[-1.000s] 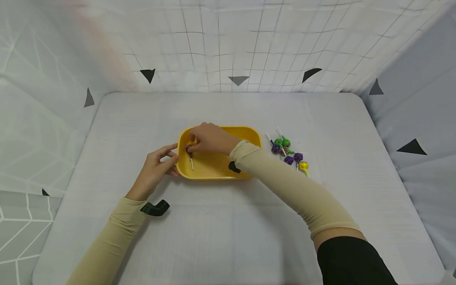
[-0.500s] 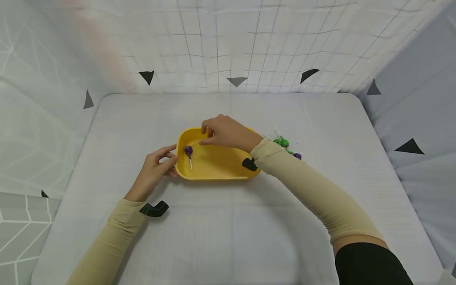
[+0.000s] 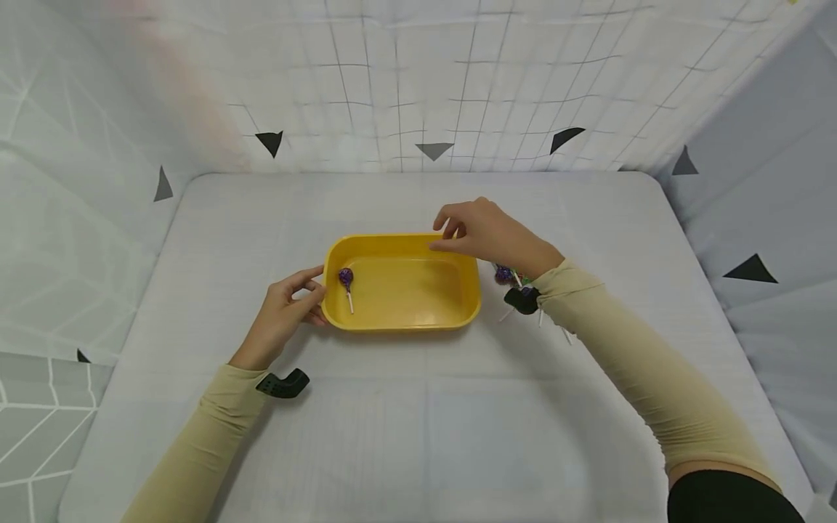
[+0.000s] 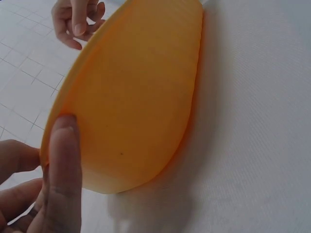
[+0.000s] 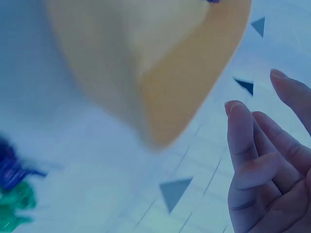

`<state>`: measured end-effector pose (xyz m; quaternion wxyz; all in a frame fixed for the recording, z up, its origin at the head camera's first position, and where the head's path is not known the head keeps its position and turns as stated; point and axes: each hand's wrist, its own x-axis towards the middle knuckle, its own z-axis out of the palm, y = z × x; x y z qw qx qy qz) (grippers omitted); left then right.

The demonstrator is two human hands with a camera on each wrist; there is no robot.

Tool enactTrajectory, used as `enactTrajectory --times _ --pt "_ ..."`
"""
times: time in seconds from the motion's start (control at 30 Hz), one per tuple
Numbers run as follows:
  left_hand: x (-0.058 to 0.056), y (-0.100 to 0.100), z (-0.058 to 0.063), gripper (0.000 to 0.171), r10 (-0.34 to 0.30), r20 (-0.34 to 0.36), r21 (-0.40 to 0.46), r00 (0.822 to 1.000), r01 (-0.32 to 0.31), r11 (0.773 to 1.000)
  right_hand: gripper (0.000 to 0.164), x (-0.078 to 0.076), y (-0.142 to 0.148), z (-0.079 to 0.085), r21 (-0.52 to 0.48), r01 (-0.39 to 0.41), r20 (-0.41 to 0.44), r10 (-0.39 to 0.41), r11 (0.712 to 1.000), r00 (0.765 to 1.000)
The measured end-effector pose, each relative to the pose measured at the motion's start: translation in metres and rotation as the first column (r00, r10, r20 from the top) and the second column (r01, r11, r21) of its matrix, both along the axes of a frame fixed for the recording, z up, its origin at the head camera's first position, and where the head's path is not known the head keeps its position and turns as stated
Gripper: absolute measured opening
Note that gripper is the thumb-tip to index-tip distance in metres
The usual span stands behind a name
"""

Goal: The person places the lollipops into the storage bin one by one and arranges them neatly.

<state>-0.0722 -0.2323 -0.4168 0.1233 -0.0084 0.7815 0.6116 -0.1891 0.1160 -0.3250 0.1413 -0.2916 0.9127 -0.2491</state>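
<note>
A yellow tray point(image 3: 402, 322) stands on the white table, with a purple-wrapped lollipop point(image 3: 346, 277) lying at its left end, stick toward me. My left hand point(image 3: 282, 314) holds the tray's left end; in the left wrist view the thumb point(image 4: 65, 160) lies against the outer wall and the index finger touches the rim. Over the far right corner of the tray, my right hand point(image 3: 487, 234) hovers with loosely bent fingers and nothing between them. More lollipops point(image 3: 503, 275) lie right of the tray, partly hidden beneath my right wrist; purple and green wrappers point(image 5: 14, 199) show in the right wrist view.
A dark wrist device point(image 3: 284, 383) sits on the left wrist, another point(image 3: 522, 299) on the right. White table surface point(image 3: 366, 428) lies around the tray. A grid-patterned cloth point(image 3: 431, 73) hangs behind the table, with grey fabric point(image 3: 771, 218) at the right side.
My right hand has let go of the purple lollipop in the tray and moved right, passing over the tray. Its wrist now covers part of the lollipop group. The left hand has stayed put.
</note>
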Motion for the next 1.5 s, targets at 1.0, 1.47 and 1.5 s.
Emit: enactTrajectory --times 1.0,1.47,1.5 --pt "0.001 0.001 -0.001 0.052 0.009 0.006 -0.013 1.000 -0.009 1.000 0.035 0.041 0.140 -0.035 0.135 0.208 -0.006 -0.209 0.969 0.978" --pt "0.002 0.003 0.002 0.052 0.012 0.014 -0.010 1.000 -0.012 1.000 0.035 0.047 0.160 -0.052 0.168 0.210 0.013 -0.215 0.963 0.977" --pt "0.002 0.003 0.002 0.052 0.012 0.015 -0.011 1.000 -0.012 1.000 0.034 0.047 0.162 -0.053 0.172 0.208 0.016 -0.214 0.963 0.977"
